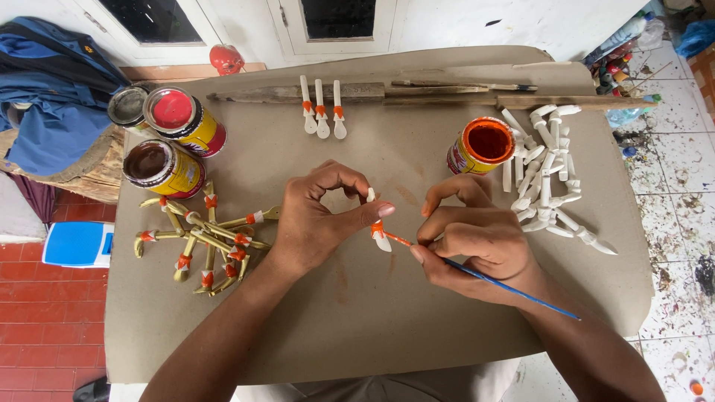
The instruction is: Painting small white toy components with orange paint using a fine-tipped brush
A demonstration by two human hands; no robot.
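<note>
White peg (376, 223) pinched in left hand (316, 223); brush (477, 274) gripped in right hand (477, 242), tip at orange band. Banding judged midway; steady rotation of peg judged needed.

Left hand (316, 223) pinches a white spoon (377, 227); right hand (469, 242) brushes (491, 281) it orange.

A blue cloth (52, 82) lies at upper left, a red ball-shaped thing (226, 58) sits near the top edge, a blue-and-white stool (78, 243) stands at left, and paint-spattered white floor tiles (674, 186) fill the right side.
</note>
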